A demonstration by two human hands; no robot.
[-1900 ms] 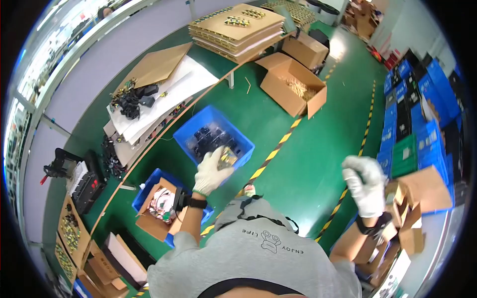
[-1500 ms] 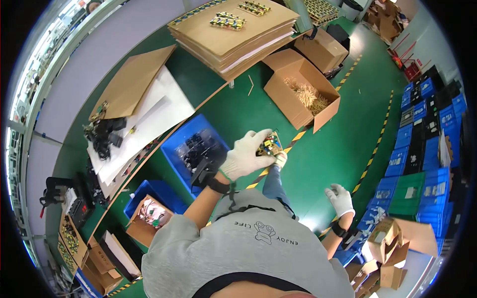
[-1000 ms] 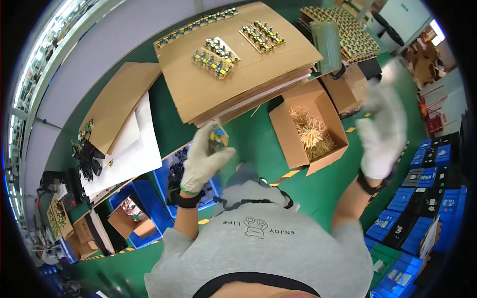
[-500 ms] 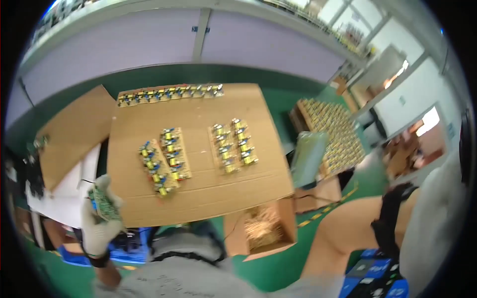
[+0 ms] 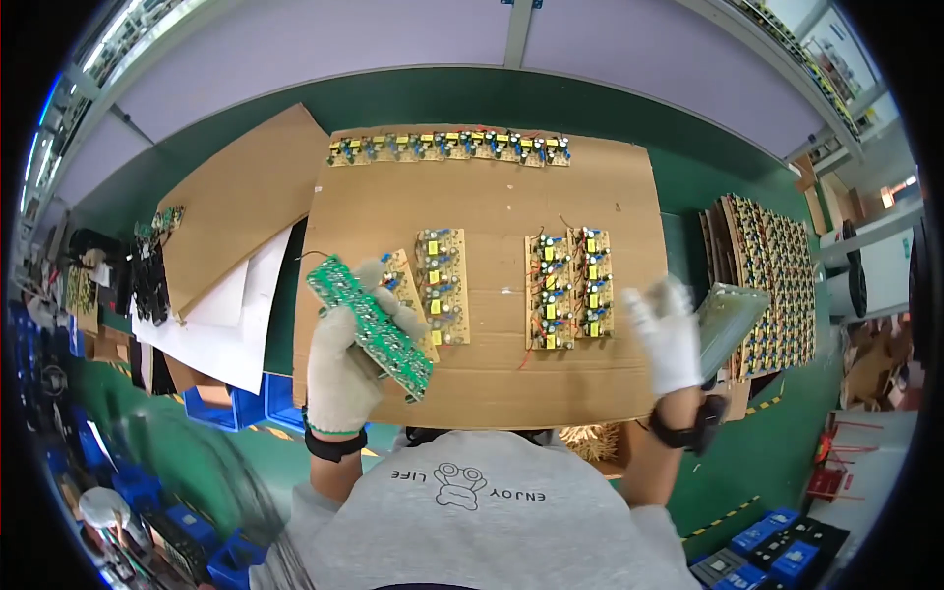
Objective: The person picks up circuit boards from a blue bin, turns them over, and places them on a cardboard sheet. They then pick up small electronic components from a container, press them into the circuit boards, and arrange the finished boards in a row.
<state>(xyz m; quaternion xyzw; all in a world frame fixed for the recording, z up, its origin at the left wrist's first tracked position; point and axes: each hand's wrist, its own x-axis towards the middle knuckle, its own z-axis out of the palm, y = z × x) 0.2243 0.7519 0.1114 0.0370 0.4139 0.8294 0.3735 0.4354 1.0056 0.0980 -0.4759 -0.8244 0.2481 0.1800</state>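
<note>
My left hand (image 5: 344,359), in a white glove, holds a long green circuit board (image 5: 371,324) with its underside up, above the left part of a big cardboard sheet (image 5: 482,206). On the sheet lie yellow boards with components: a strip (image 5: 442,286) beside my left hand, a pair of strips (image 5: 570,287) in the middle, and a long row (image 5: 448,148) along the far edge. My right hand (image 5: 667,334), also gloved, hovers with fingers apart at the sheet's right edge, next to a grey translucent tray (image 5: 728,324).
More cardboard (image 5: 236,202) and white paper (image 5: 221,329) lie at the left. A stack of boards (image 5: 777,280) sits at the right. Blue bins (image 5: 246,408) stand below the table on the green floor, more at lower right (image 5: 777,536).
I turned from the blue bin on the floor up to the table. My left hand carried the green board from the bin to above the cardboard sheet; my right hand came up beside it.
</note>
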